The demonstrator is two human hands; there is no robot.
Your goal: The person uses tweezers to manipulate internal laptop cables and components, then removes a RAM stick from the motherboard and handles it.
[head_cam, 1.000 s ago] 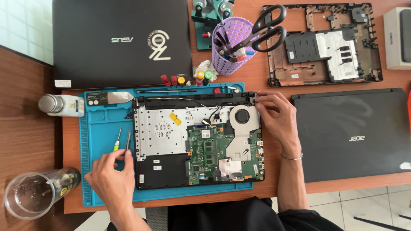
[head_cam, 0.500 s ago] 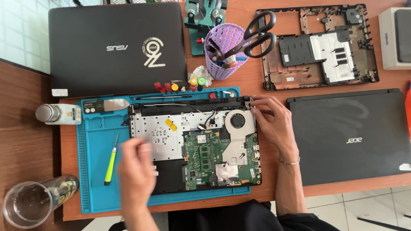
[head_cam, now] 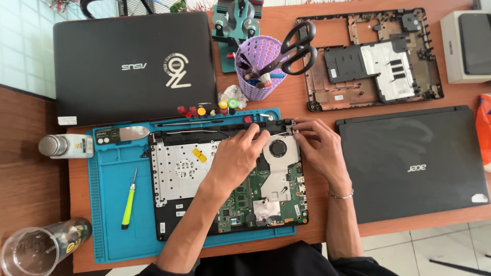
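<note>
Wooden desk (head_cam: pixel 286 20), hands (head_cam: pixel 276 148) on circuit-studded laptop (head_cam: pixel 179 168)

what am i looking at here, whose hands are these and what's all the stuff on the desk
A camera worn on a person's head looks down at their two bare hands. Both hands, the left hand and the right hand, touch the far edge of an opened black laptop with its green circuit board exposed, which lies on a blue work mat. Neither hand grips a tool. A yellow-handled screwdriver lies on the mat. Two closed black laptops, a purple tool cup with scissors and an empty laptop shell surround it.
</note>
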